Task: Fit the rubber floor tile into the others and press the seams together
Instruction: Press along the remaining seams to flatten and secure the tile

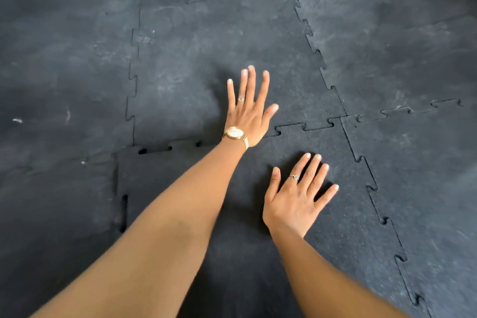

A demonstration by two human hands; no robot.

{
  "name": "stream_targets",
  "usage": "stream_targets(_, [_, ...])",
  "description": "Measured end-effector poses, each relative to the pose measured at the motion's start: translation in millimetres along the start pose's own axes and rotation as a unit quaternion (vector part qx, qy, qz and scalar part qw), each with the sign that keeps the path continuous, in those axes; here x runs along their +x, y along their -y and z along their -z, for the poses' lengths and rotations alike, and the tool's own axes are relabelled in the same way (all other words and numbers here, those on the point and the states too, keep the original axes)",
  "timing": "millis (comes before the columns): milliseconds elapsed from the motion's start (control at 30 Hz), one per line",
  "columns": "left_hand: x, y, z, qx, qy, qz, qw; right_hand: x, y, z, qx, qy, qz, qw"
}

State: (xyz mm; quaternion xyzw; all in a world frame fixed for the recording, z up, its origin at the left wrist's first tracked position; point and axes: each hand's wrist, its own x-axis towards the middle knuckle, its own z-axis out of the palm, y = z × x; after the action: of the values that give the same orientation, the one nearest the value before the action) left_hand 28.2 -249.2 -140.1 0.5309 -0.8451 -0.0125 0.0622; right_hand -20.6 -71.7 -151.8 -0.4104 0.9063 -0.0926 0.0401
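Rubber floor tile (322,227) lay nearest the camera, slotted among the other tiles (400,46), with small gaps showing at its left seam (124,212) and the left part of its far seam (157,149). Right hand (294,201) lay flat on it, fingers spread wide, holding nothing. Farther out, left hand (249,108), watch (235,134) on its wrist, was also flat and splayed, across the far seam onto the next tile (206,64).

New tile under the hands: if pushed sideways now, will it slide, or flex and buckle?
The rubber floor tile probably won't slide: its right-edge tabs look locked. Open gaps on the left seam suggest it's flexible and lifting there. The matte surface likely grips the left hand and right hand.
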Motion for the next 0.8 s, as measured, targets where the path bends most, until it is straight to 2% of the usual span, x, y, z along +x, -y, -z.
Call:
stream_targets(167, [6.2, 2.5, 1.6, -0.002, 0.026, 0.015, 1.0, -2.0, 1.0, 5.3, -0.009, 0.013, 0.003, 1.0])
stream_targets(233, [1.2, 5.9, 1.1, -0.009, 0.029, 0.064, 0.997, -1.5, 0.6, 5.7, -0.006, 0.018, 0.0, 1.0])
stream_targets(333, [-7.8, 30.7, 11.9, -0.034, -0.003, 0.209, 0.977, -2.1, -0.5, 2.6, -0.008, 0.013, 0.009, 1.0])
stream_targets(367, [-15.5, 39.4, 19.6, -0.035, 0.005, 0.226, 0.973, -1.4, -1.1, 3.1, -0.007, 0.014, 0.006, 1.0])
stream_targets(433, [-36.3, 53.8, 35.4, -0.019, 0.002, 0.199, 0.98, -2.0, -1.5, 4.1, -0.004, 0.02, 0.01, 1.0])
stream_targets(500, [-47.9, 65.1, 62.2, -0.021, -0.057, 0.123, 0.991, -3.3, -0.7, 4.3, -0.009, 0.02, 0.013, 1.0])
stream_targets(567, [-45.8, 72.8, 86.3, -0.013, -0.181, 0.063, 0.981, -2.3, -1.3, 4.5, -0.008, 0.022, 0.01, 1.0])
stream_targets(600, [-43.4, 76.3, 91.9, 0.0, -0.235, 0.056, 0.97, -2.2, -1.1, 4.3, -0.004, 0.023, 0.008, 1.0])
stream_targets(633, [-42.3, 80.3, 91.2, 0.005, -0.255, 0.073, 0.964, -2.5, -0.9, 3.7, -0.005, 0.02, 0.009, 1.0])
stream_targets(667, [-44.1, 83.1, 84.2, -0.003, -0.231, 0.102, 0.968, -2.5, -1.0, 3.0, -0.006, 0.013, 0.009, 1.0])
stream_targets(767, [-63.9, 81.0, 32.1, 0.03, -0.011, 0.173, 0.984, -1.8, -3.4, 0.5, -0.008, 0.01, 0.009, 1.0])
stream_targets(800, [-66.5, 83.6, 17.8, 0.04, 0.024, 0.179, 0.983, -1.4, -2.7, -0.7, -0.012, 0.008, 0.009, 1.0])
